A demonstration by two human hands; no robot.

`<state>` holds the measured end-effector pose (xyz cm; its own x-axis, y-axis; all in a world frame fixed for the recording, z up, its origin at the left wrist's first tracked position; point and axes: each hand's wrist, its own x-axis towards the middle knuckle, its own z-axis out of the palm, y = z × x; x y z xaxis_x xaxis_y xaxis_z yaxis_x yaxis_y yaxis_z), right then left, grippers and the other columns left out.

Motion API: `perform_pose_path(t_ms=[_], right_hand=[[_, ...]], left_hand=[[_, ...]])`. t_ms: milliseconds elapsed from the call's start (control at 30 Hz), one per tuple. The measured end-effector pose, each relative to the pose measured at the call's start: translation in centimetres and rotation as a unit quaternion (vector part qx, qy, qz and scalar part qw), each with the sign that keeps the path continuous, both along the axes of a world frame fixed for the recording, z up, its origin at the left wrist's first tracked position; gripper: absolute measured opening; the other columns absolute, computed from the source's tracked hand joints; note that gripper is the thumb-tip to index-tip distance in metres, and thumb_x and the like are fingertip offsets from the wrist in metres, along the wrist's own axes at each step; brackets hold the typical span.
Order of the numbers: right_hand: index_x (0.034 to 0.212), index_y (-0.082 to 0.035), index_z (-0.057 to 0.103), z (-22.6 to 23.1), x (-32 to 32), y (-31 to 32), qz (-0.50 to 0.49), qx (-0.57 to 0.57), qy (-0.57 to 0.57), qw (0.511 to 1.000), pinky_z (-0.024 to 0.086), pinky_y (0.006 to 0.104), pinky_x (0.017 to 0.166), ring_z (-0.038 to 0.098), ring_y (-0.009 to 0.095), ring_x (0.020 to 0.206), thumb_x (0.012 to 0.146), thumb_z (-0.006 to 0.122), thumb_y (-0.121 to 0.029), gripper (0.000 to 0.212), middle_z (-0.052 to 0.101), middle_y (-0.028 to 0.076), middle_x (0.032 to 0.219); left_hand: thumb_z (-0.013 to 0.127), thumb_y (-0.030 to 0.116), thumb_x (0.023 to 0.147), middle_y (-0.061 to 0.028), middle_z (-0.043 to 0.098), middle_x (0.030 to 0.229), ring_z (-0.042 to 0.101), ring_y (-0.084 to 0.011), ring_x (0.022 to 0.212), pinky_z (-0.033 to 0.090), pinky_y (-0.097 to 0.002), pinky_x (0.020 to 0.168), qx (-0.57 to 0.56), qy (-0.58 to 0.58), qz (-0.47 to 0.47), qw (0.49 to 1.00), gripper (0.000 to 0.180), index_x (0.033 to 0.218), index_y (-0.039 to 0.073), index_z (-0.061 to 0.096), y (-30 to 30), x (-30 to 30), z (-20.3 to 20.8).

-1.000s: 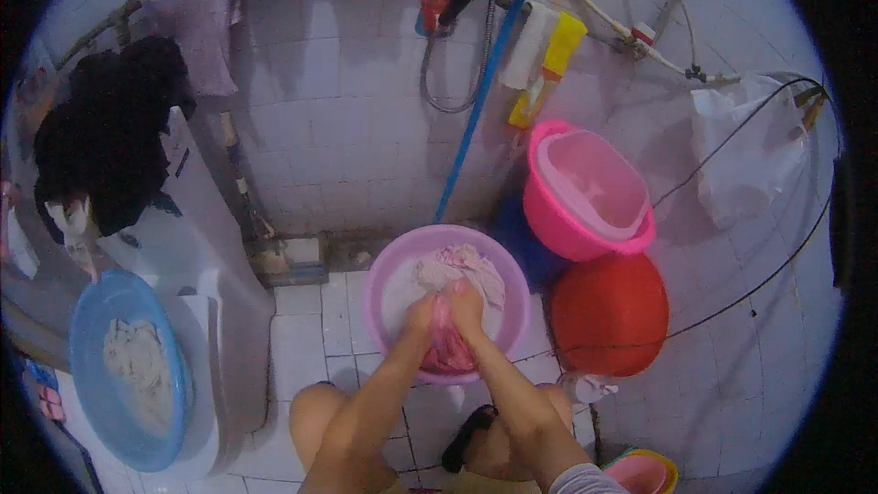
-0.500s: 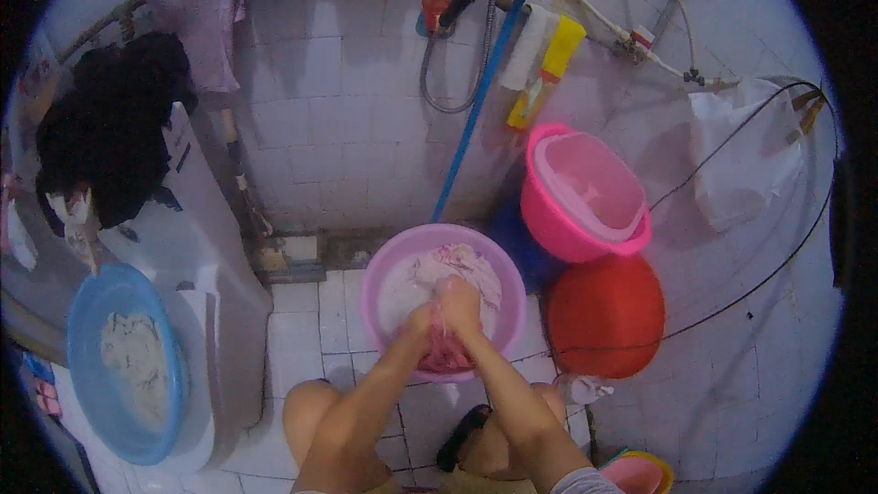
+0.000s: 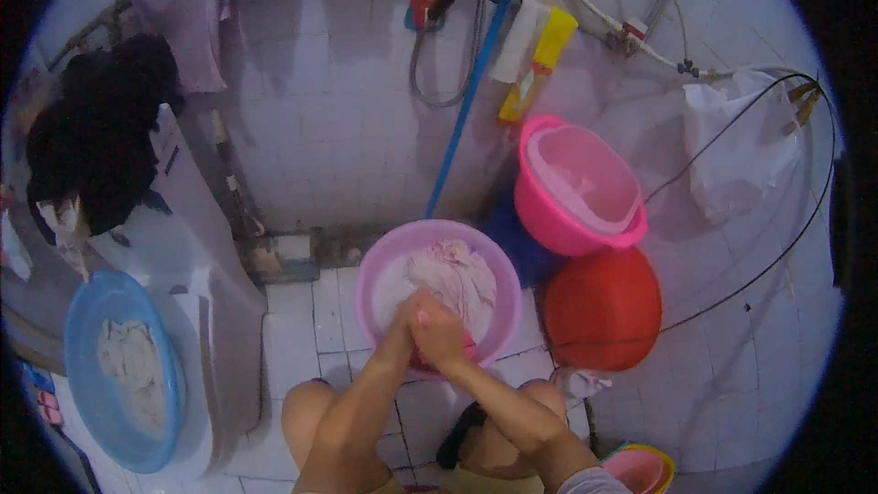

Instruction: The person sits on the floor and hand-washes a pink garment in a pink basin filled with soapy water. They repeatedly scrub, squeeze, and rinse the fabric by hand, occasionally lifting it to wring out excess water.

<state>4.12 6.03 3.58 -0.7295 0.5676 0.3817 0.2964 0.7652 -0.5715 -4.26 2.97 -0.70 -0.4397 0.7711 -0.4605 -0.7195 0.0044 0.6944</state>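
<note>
A pink-purple basin (image 3: 512, 304) stands on the tiled floor in front of me, between my knees. My left hand (image 3: 403, 318) and my right hand (image 3: 439, 333) are pressed together over its near side, fingers closed. A deep pink cloth (image 3: 469, 345) shows below and beside my right hand. Most of that cloth is hidden by the hands. Beyond them, a pale pink patterned cloth (image 3: 462, 279) lies in whitish, cloudy water in the basin.
At left, a blue basin (image 3: 174, 402) with whitish cloth sits by a white appliance (image 3: 233, 338), which has dark clothes (image 3: 101, 128) on top. To the right are stacked pink basins (image 3: 558, 220) and a red basin (image 3: 604, 311). A blue pole (image 3: 466, 110) leans against the wall.
My hands have come closer together and moved slightly left and nearer to me. Less of the deep pink cloth shows, and more of the pale cloth is visible. The view has shifted slightly.
</note>
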Motion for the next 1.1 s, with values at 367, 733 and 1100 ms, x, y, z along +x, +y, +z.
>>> perform_pose_path(t_ms=[367,733,1100], right_hand=[[0.072,0.001,0.059,-3.8,-3.1,8.3,-0.150,-0.162,-0.023,0.975,0.042,0.0481,0.069,0.056,0.041,0.075,0.082,0.055,-0.028,0.031,0.059,0.023,0.073],[0.105,-0.007,0.047,-9.4,-3.0,5.7,0.029,0.001,-0.157,0.987,0.047,0.0506,0.070,0.058,0.041,0.087,0.090,0.049,-0.027,0.025,0.055,0.020,0.099],[0.103,-0.001,0.051,-7.4,-4.9,5.3,0.101,-0.224,-0.064,0.967,0.047,0.0395,0.069,0.055,0.030,0.082,0.088,0.054,-0.020,0.024,0.056,0.017,0.089]], left_hand=[[0.050,0.035,0.092,-0.0088,0.061,0.101,0.057,-0.0183,0.087,0.047,-0.0340,0.077,0.038,-0.085,0.018,0.995,0.038,0.109,0.002,0.059,-0.5,0.2,-2.7],[0.045,0.026,0.091,-0.0231,0.058,0.105,0.051,-0.0382,0.103,0.035,-0.0520,0.090,-0.328,0.570,0.080,0.749,0.035,0.090,-0.003,0.066,0.4,0.8,-5.6],[0.048,0.025,0.085,-0.0170,0.059,0.105,0.058,-0.0287,0.097,0.047,-0.0390,0.083,-0.316,0.350,0.027,0.882,0.034,0.105,0.000,0.059,0.2,-3.6,-16.7]])
